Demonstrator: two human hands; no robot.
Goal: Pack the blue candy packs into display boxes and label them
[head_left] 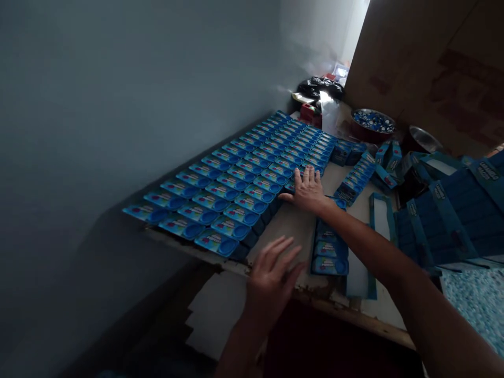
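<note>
Dim room, plain grey wall on the left, worn worktable [299, 231] with a chipped front edge [315, 291] set against it. Covered over most of its left part by small blue boxes [236, 184] laid flat in tight rows, label side up, touching edge to edge; judged so arranged for counting or for even access, each face left readable. Right hand [309, 190] found stretched forward, palm down, fingers spread wide, resting flat on the near edge of those rows, holding nothing; judged pressing or squaring the boxes against their neighbours. Left hand [271, 278] noted lower, near the table's front edge, open with fingers loosely fanned, empty, touching nothing clearly. Short column of the same boxes [329, 252] lying just beside the right forearm, apart from the main block. Further loose boxes [360, 176] heaped behind. Larger blue cartons [444, 220] stacked at the right, some open. Round bowl [373, 125] of small caps and a second metal bowl [423, 140] standing at the far end, well apart from both hands. Dark bags [321, 86] seen in the far corner.
</note>
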